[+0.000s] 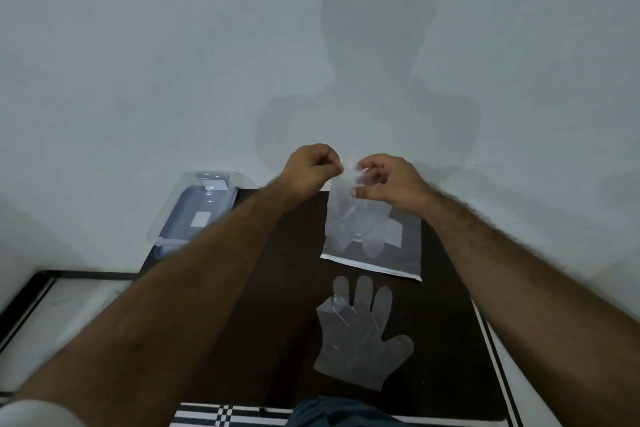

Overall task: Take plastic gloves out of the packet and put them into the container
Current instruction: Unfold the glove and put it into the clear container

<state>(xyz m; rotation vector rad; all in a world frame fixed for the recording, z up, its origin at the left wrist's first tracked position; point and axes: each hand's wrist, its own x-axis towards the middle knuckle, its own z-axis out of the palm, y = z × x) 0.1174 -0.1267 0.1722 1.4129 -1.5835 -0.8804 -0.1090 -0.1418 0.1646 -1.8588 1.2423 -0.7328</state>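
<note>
A clear plastic glove hangs in the air between both hands, fingers pointing down. My left hand pinches its top edge on the left, and my right hand pinches the same edge on the right. Beneath it the translucent zip packet lies flat on the dark mat, its white strip toward me. Another clear glove lies spread flat on the mat nearer to me. The transparent container with a bluish base sits at the mat's far left corner, partly hidden by my left forearm.
A pale wall rises right behind the mat. The mat has a black-and-white striped border along its near and right edges. Pale floor with a dark line lies to the left. A dark teal garment shows at the bottom.
</note>
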